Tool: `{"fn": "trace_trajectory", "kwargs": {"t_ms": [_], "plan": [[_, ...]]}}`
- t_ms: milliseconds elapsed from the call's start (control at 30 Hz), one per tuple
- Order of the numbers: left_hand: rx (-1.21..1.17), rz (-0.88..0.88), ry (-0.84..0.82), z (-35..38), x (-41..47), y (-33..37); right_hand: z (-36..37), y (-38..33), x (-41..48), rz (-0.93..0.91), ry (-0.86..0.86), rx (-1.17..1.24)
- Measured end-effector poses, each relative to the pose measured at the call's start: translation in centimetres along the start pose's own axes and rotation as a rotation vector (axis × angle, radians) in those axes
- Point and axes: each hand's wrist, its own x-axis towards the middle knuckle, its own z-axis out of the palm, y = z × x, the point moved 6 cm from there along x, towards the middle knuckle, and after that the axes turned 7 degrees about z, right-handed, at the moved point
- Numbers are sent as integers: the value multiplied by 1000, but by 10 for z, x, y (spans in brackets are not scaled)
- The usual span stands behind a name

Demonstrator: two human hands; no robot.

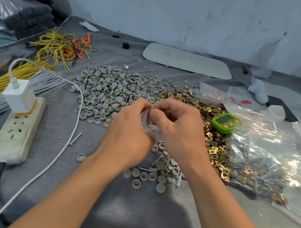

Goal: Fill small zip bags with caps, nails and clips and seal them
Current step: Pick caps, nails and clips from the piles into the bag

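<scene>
A small clear zip bag (pixel 148 127) hangs between both hands over the middle of the table, with grey pieces showing inside it. My left hand (pixel 130 128) grips its left side. My right hand (pixel 178 130) pinches its top edge. A big heap of grey caps (pixel 110 89) lies behind the hands, and a smaller group of caps (pixel 157 172) lies in front. Gold metal clips (pixel 212 142) spread to the right. A loose nail (pixel 75 138) lies on the grey cloth at left.
A green timer (pixel 225 122) sits on the clips. A large clear bag of filled small bags (pixel 268 163) lies right. A power strip (pixel 16 131) with a white charger (pixel 20 95) and its cable lies left, beside bundles of yellow, grey and orange ties (pixel 2 79). A white board (pixel 187 60) lies at the back.
</scene>
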Motion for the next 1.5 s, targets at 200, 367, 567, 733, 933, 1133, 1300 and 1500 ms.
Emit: {"fn": "trace_trajectory", "kwargs": {"t_ms": [200, 367, 567, 733, 933, 1133, 1300, 1500], "plan": [[-127, -27, 10, -1, 2, -2, -3, 3, 3, 54, 8, -62], [-198, -72, 63, -7, 4, -8, -26, 12, 10, 111, 216, -160], [-278, -143, 117, -13, 2, -20, -1, 44, 11, 258, -135, -919], [-281, -133, 113, -14, 4, -15, 0, 44, 12, 231, -226, -930], [-280, -134, 116, -17, 4, -18, 0, 35, 10, 161, -351, -992], [-195, -119, 111, -16, 1, -22, 1, 32, 9, 97, -232, -939], [-84, -82, 66, -10, 0, -12, -20, 8, 6, 18, 94, -426], [7, -26, -88, 3, 1, -7, -14, -16, -8, -135, -48, -362]]}}
